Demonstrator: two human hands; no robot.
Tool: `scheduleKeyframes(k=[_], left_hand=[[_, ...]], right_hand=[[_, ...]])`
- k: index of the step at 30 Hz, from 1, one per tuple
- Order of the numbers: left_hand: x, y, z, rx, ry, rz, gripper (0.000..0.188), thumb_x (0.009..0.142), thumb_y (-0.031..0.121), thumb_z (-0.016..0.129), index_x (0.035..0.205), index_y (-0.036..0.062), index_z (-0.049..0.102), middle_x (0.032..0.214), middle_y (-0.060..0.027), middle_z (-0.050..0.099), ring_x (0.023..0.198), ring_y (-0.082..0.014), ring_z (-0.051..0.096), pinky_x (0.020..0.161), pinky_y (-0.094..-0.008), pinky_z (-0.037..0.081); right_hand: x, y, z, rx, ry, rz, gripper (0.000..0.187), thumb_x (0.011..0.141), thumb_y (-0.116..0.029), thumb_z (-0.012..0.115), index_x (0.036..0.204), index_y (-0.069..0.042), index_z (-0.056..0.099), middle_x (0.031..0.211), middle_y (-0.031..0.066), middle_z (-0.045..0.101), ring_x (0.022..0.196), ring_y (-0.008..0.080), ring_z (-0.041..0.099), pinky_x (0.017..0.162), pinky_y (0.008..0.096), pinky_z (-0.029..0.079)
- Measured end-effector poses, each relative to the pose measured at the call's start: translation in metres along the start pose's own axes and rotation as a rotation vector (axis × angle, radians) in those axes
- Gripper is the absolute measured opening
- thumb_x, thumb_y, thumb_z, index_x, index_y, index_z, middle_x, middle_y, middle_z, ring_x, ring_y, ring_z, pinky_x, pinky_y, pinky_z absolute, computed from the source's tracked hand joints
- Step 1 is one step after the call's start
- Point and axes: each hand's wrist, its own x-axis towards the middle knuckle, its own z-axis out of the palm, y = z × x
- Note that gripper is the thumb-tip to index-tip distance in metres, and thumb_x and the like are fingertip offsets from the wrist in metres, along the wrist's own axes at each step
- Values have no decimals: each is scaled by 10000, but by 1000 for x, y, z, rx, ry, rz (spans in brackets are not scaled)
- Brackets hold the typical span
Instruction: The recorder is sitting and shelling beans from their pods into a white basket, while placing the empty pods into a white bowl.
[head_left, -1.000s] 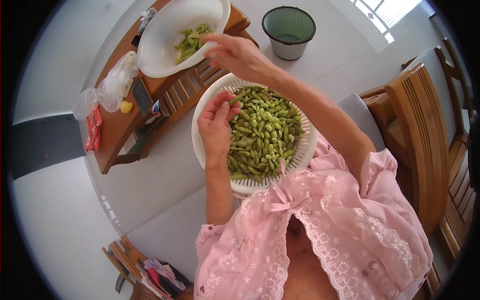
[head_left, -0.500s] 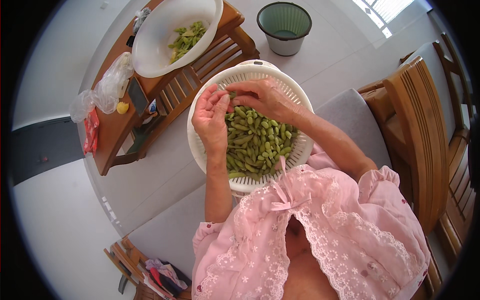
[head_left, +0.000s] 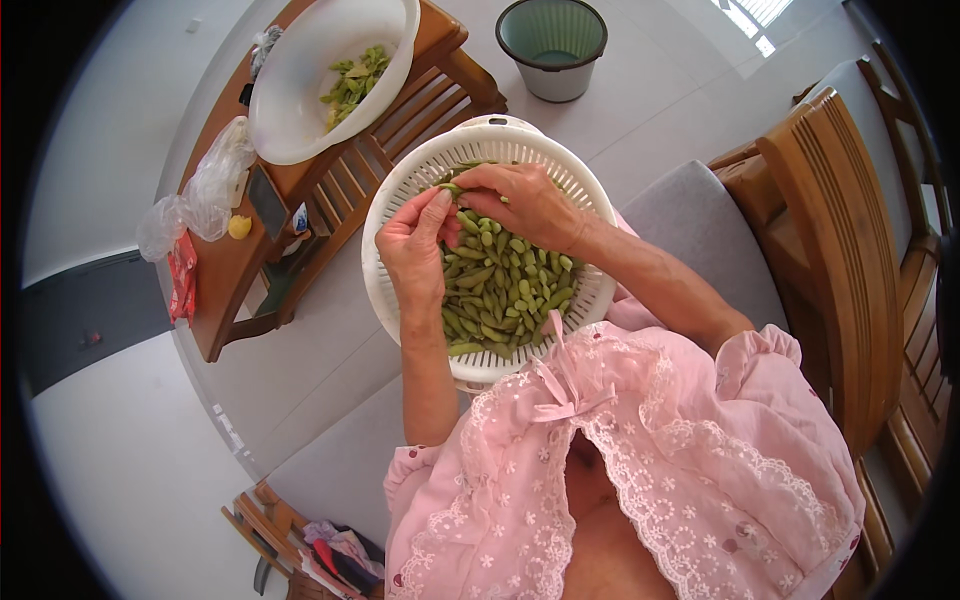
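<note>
A white slotted plastic basket [head_left: 388,290] sits in front of my body, heaped with green soybean pods [head_left: 482,285]. Some lighter, plumper green pieces lie among them, perhaps loose beans. Over the basket's far left part, my left hand [head_left: 413,245] pinches one soybean pod [head_left: 453,189] between thumb and fingers. My right hand [head_left: 530,205] meets it from the right, its fingertips closed on the same pod. A small light green piece shows just under the right fingers. The curled fingers partly hide the pod.
A wooden table [head_left: 225,290] at left bears a white basin [head_left: 275,105] with green hulls [head_left: 357,85], plastic bags [head_left: 215,180] and a small yellow thing [head_left: 240,227]. A grey-green bin [head_left: 552,50] stands on the floor beyond. Wooden chair backs [head_left: 840,270] rise at right.
The pod now shows more plainly between my fingertips, and a small light green piece appears under my right fingers. The whole view has shifted slightly; both hands stay over the basket.
</note>
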Motion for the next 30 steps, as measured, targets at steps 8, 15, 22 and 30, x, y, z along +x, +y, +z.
scheduleKeyframes(k=[8, 15, 22, 30], left_hand=[[-1, 0, -2, 47, -6, -53, 190, 754, 121, 640, 844, -43, 613, 620, -29, 557, 462, -64, 448, 410, -171, 323], [-3, 0, 4, 107, 60, -8, 155, 738, 97, 617, 808, -40, 593, 587, -20, 535, 436, -64, 444, 384, -174, 325], [-2, -4, 1, 48, 49, -12, 133, 742, 83, 600, 804, -31, 574, 589, -11, 520, 448, -53, 440, 382, -161, 315], [6, -4, -6, -60, -44, -111, 112, 735, 81, 589, 794, -11, 568, 582, -22, 517, 432, -64, 432, 361, -168, 303]], right_hand=[[2, 2, 1, -347, 40, -265, 116, 696, -72, 580, 784, -31, 515, 688, 89, 556, 645, 248, 590, 540, 332, 477], [-4, 2, 6, -377, -36, -244, 93, 717, -69, 548, 771, -25, 487, 674, 89, 544, 636, 239, 587, 528, 332, 474], [0, -7, 1, -45, -16, 41, 141, 715, -105, 610, 786, 10, 570, 671, 102, 585, 596, 209, 589, 521, 291, 472], [4, -1, -5, 712, -126, 646, 181, 772, -158, 616, 792, 21, 604, 655, 31, 584, 552, 85, 535, 483, 216, 426]])
